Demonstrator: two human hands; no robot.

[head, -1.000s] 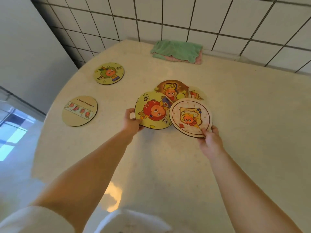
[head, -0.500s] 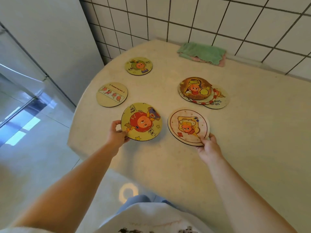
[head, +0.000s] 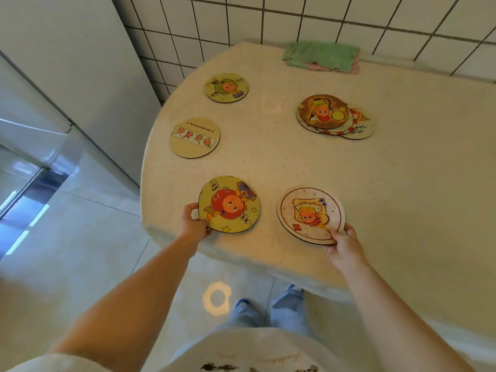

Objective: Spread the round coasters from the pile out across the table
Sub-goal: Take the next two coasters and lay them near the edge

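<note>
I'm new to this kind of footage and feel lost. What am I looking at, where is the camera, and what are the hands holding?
There is no machine here: a person wears a wide-angle camera on the head, looking down at their own bare arms and a pale round table against a tiled wall.

The left hand grips the edge of a yellow coaster with a red cartoon figure. The right hand grips a pale pink coaster. Both coasters are near the table's front edge.

Two more coasters already lie singly at the left: a green-figure coaster and a beige strip coaster. A small pile of overlapping coasters remains farther back. A green cloth lies by the wall.
</note>
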